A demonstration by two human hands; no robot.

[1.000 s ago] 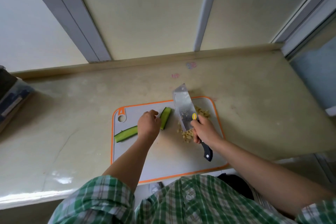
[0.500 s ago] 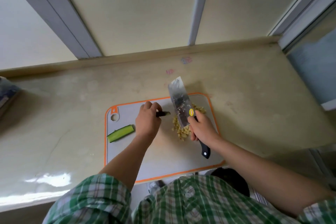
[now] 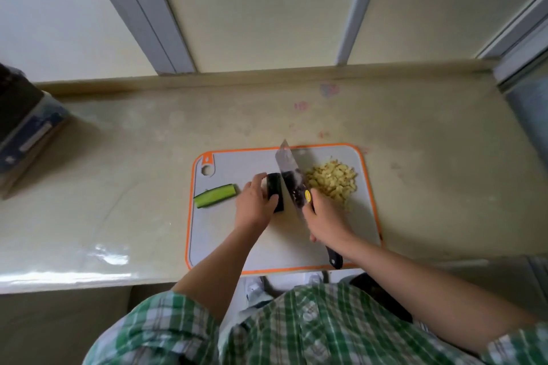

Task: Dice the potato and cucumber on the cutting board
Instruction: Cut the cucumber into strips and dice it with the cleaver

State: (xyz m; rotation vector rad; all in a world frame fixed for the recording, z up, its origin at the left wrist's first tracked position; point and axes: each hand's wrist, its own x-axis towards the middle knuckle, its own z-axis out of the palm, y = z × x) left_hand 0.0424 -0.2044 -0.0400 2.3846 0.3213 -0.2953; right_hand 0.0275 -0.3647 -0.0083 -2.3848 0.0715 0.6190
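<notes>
Now cucumber (image 3: pixel 275 191) lengthwise beside knife (image 3: pixel 289 172) (earlier crosswise), left fingers (image 3: pixel 257 181) round it, right fingers (image 3: pixel 318 201) round handle (image 3: pixel 334 258)

Pale beige table (image 3: pixel 118 187), glossy, with glare (image 3: pixel 112 258) near its front edge and a low raised lip (image 3: pixel 267 77) at the back. Cream wall panels (image 3: pixel 261 9) behind, divided by grey frame bars (image 3: pixel 139 9). Faint pink smudges (image 3: pixel 329 89) on the tabletop. Dark box (image 3: pixel 23 127) at far left.
</notes>
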